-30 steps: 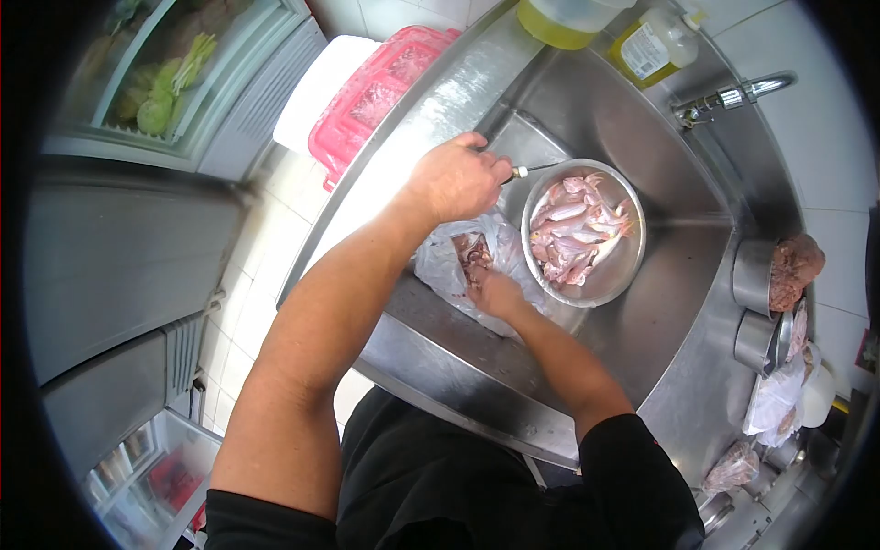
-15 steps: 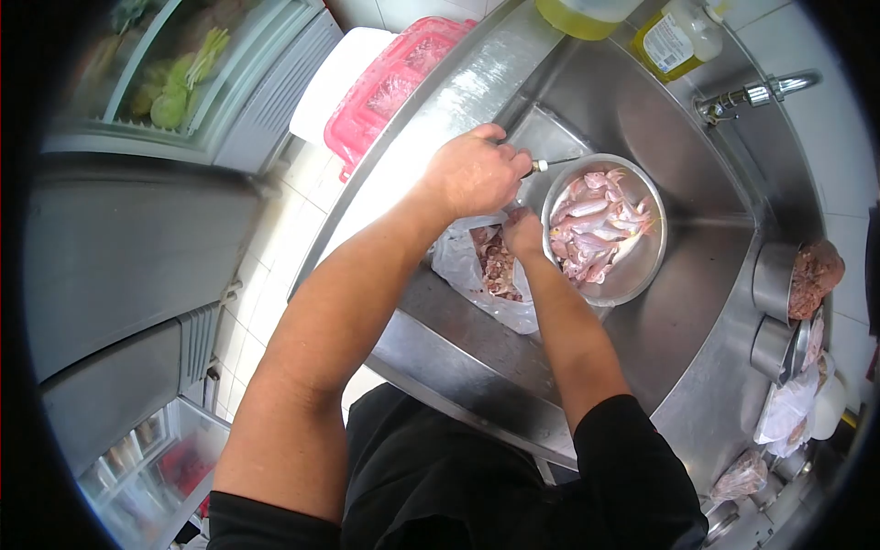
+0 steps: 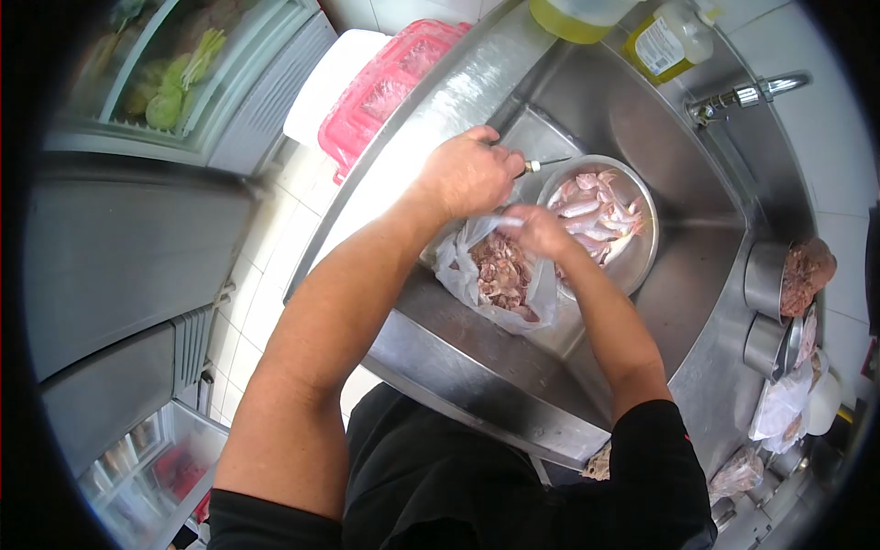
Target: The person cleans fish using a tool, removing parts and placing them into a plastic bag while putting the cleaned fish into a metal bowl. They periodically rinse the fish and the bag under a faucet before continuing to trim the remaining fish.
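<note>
Your left hand [image 3: 472,174] grips the tool [image 3: 533,167] — your right hand [image 3: 541,231] pinches the bag [image 3: 456,268] at its far edge, bowl [image 3: 634,263] just right.

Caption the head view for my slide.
Right hand at the rim of a translucent plastic bag of reddish scraps, beside a round metal bowl of pink fish in a steel sink.

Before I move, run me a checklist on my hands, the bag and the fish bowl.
1. Bag open, meat pieces visible inside: ok.
2. Left hand holding the slim tool: ok.
3. Right hand firmly gripping the bag: cannot tell, it's blurred at the bag's mouth.
4. Fish inside the bowl: ok, as far as visible.
5. Unblocked view of the bowl: not ok, your right hand and forearm hide part of it.
</note>
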`<state>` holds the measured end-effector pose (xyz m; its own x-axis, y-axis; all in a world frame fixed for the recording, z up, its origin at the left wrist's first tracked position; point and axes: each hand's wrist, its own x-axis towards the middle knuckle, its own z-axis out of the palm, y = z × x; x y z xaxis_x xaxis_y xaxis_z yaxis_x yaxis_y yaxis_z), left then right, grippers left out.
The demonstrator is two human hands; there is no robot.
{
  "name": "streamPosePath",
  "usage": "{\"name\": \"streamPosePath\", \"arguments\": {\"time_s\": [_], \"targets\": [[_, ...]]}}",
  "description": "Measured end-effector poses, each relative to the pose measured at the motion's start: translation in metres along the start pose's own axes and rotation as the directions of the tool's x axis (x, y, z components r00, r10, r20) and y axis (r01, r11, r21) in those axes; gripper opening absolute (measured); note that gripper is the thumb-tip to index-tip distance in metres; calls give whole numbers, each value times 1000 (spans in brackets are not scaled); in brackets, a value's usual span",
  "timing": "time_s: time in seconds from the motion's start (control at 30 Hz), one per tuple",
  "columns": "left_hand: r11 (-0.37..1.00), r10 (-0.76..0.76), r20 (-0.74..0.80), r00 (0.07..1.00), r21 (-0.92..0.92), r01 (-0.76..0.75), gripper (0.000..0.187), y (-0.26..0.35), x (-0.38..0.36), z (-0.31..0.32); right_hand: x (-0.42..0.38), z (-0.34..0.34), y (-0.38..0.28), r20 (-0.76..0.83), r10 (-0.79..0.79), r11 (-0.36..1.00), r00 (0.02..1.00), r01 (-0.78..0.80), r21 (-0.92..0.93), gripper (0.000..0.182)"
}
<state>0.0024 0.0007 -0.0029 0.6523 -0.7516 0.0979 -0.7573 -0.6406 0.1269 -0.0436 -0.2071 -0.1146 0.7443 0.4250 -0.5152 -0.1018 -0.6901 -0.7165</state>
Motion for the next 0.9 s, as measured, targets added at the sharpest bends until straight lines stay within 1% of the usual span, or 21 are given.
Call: {"name": "streamPosePath", "arguments": {"time_s": [0.03, 0.1, 0.2, 0.27, 0.3, 0.33, 0.4, 0.43, 0.47, 0.5, 0.53, 0.57, 0.6, 0.67, 0.7, 0.8, 0.9], "targets": [[1000, -2, 1, 1000, 9, 2, 27, 2, 0, -2, 6, -4, 8, -96, -13, 989, 995, -1, -147, 19], [1000, -1, 1, 1000, 20, 1, 28, 3, 2, -5, 17, -12, 25, -285, -87, 902, 955, -46, -429, 21], [1000, 0, -3, 1000, 10, 0, 30, 2, 0, -2, 25, -8, 32, -345, -29, 878, 938, -141, -457, 22], [1000, 17, -36, 999, -3, -17, 32, -1, 0, 2, 27, -6, 34, -357, -28, 876, 934, -149, -459, 22], [1000, 5, -23, 1000, 0, -5, 32, 0, -1, 1, 24, -6, 29, -364, -25, 875, 931, -155, -459, 22], [1000, -6, -12, 1000, 3, 6, 33, 1, 0, 1, 19, -5, 25, -422, -131, 853, 897, -115, -509, 23], [1000, -10, -2, 1000, 0, 10, 33, 2, 1, -1, 3, 3, 15, -509, -343, 786, 789, -56, -616, 25], [1000, -7, 0, 1000, -3, 7, 33, 2, 1, -2, 2, 9, 16, -389, -276, 817, 879, 1, -577, 30], [1000, -5, 5, 1000, -5, 5, 33, 1, 0, -3, 2, 18, 17, -252, -213, 849, 944, 51, -526, 35], [1000, -2, -2, 1000, -1, 2, 33, 1, 0, -3, 1, 39, 11, -126, -94, 831, 988, 8, -556, 42], [1000, 2, -9, 1000, 5, -2, 33, 1, 1, -2, 0, 61, 7, -4, 34, 807, 999, -30, -589, 49], [1000, 5, -16, 1000, 12, -5, 34, 1, 1, -1, 5, 80, 18, 11, 30, 794, 1000, -17, -607, 53], [1000, 10, -52, 999, 9, -9, 28, 1, 1, 0, 10, 97, 27, 25, 23, 781, 999, -2, -624, 56], [1000, 17, -117, 993, 0, -17, 17, 1, 0, 2, 9, 120, 15, -51, -1, 818, 999, -29, -575, 56], [1000, 14, -111, 994, 2, -14, 18, 1, -1, 2, 12, 130, 8, -89, -10, 836, 996, -40, -546, 57], [1000, 16, -107, 994, 6, -16, 19, 2, 1, 0, 47, 151, 4, 120, 160, 954, 980, -122, -275, 61], [1000, 20, -127, 992, 7, -19, 21, 1, 1, 1, 83, 217, 33, 114, 96, 987, 989, -80, -139, 54]]}}
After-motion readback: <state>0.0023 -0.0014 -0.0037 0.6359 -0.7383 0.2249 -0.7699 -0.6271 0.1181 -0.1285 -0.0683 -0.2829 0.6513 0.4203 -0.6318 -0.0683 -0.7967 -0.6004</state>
